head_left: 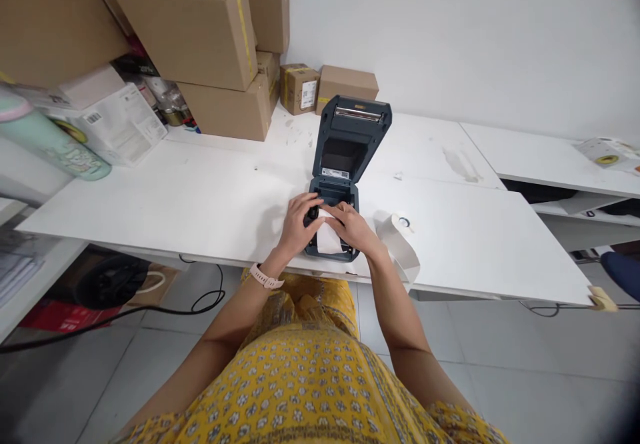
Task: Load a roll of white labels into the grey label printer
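At the centre of the frame, a small dark grey plastic label printer (336, 194) sits near the front edge of the white tabletop (200, 197), its hinged lid (354, 134) thrown fully open and tilted back toward the wall. Both hands are on the open bay. The left hand (299, 223) curls over the printer's left side, fingers bent around the black edge in a loose grip. The right hand (353, 225) lies across the right side, fingers pressed flat on a white strip of label paper (329, 237) that runs from the bay out over the front lip. Whether a roll already sits in the bay cannot be told, since the hands cover it.

Just right of the printer, a loose length of white label backing (400, 247) curls on the tabletop and droops over the front edge, with a small cardboard core (403, 221) at its upper end.

Judging from this, the lid is already open and the paper is fed to the front, and the hands seem to be seating or aligning it. The lid is not yet closed, and the loose backing remains on the table.

Toward the upper left of the frame, brown cardboard boxes (200, 31) are stacked against the white wall. A mint green bottle (47, 139) lies at the far left. A pale watch (263, 277) circles the left wrist.
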A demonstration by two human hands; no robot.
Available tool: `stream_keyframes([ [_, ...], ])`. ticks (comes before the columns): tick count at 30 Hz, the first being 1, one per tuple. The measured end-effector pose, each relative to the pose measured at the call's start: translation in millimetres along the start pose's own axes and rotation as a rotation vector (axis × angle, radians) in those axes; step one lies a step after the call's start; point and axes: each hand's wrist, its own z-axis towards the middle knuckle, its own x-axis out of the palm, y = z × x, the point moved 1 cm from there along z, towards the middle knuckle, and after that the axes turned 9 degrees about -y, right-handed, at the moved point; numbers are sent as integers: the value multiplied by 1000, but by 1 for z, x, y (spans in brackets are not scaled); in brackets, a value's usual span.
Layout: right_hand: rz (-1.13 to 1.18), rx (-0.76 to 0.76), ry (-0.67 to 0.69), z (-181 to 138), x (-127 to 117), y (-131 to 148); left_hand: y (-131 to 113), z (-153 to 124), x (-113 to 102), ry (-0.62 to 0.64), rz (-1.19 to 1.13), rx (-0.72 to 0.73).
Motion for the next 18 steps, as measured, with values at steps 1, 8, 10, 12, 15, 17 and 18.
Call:
stream_keyframes([
  [1,-10,2,6,0,0,0,-4,-1,-1,60,10,66],
  [8,12,-55,128,8,-11,-1,-9,1,-2,295,59,106],
  [10,49,-64,135,9,-16,0,-9,2,-2,321,67,93],
  [12,98,-62,110,8,-21,0,-9,2,-1,340,67,86],
  [15,197,-34,39,3,-26,-2,-9,3,-1,363,73,82],
  [17,254,6,-40,-1,-27,-6,-10,3,-1,372,91,79],
  [18,272,27,-94,-2,-27,-9,-10,3,-1,373,103,79],
])
